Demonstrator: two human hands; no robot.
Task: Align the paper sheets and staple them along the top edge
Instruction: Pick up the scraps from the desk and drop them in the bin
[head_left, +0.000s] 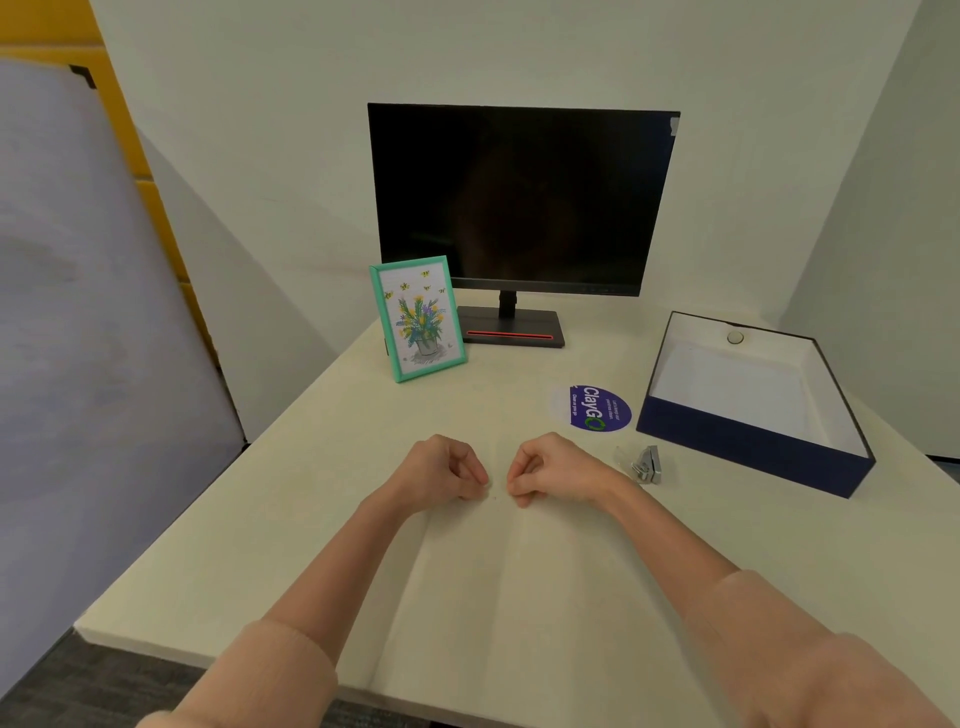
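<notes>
The paper sheets (519, 597) lie flat on the cream desk (322, 493) in front of me, almost the same colour as the desk, with their top edge away from me. My left hand (441, 470) and my right hand (550, 467) sit close together at the middle of that top edge, with fingers curled and fingertips pinching the edge. A tiny dark mark shows on the edge between the two hands. A small silver stapler (647, 464) rests on the desk to the right of my right hand, apart from it.
An open dark blue box (753, 447) with a white inside stands at the right. A round purple sticker (597, 408) lies beyond the stapler. A green picture frame (418, 318) and a dark monitor (519, 197) stand at the back. The desk's left edge drops off.
</notes>
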